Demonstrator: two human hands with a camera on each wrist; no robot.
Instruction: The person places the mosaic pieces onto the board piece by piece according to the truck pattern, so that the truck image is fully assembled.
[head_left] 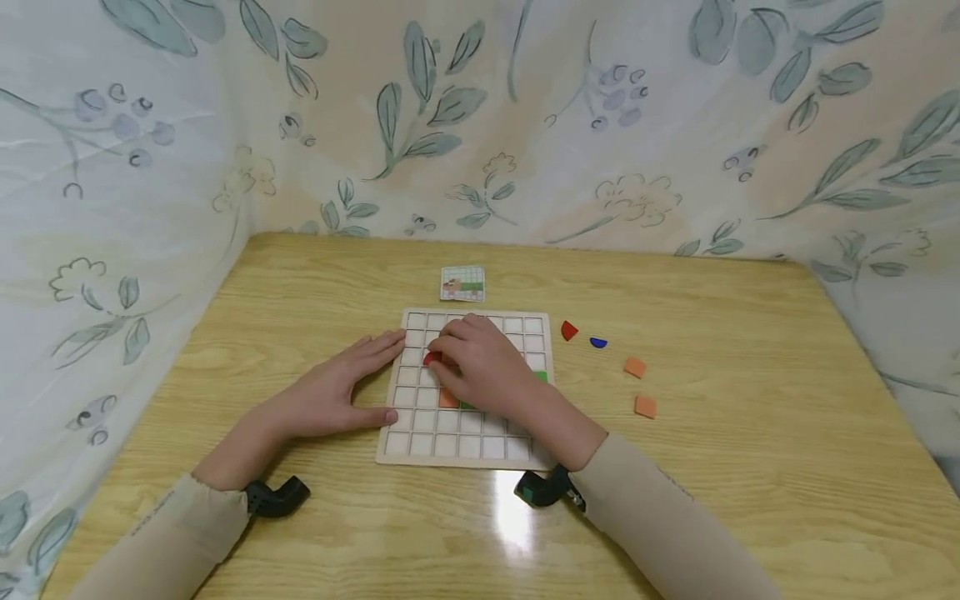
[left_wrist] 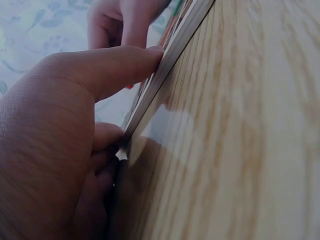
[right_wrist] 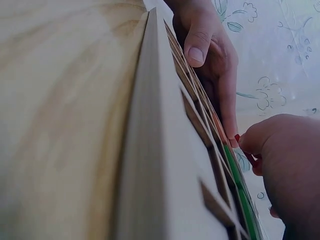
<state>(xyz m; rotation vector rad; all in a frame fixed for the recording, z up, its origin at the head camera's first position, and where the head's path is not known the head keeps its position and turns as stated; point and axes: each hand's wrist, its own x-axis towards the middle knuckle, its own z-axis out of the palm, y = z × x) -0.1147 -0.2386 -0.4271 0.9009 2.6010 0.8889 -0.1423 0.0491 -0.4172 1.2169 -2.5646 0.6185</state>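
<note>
Left hand (head_left: 341,387) lies flat on the table (head_left: 225,333), fingers straight, pressed against the left edge of the grid board (head_left: 420,446); the left wrist view shows its thumb (left_wrist: 115,70) on that rim. Right hand (head_left: 483,362) sits over the board's middle, fingers curled, pinching a red piece (head_left: 431,359); only the right wrist view shows the pinch (right_wrist: 242,145). The head view alone shows the card (head_left: 462,283) behind the board, and a red piece (head_left: 568,331), blue piece (head_left: 597,342) and two orange squares (head_left: 635,367) to the right.

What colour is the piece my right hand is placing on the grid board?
Red. The piece shows beside the right hand, best in the head view.
</note>
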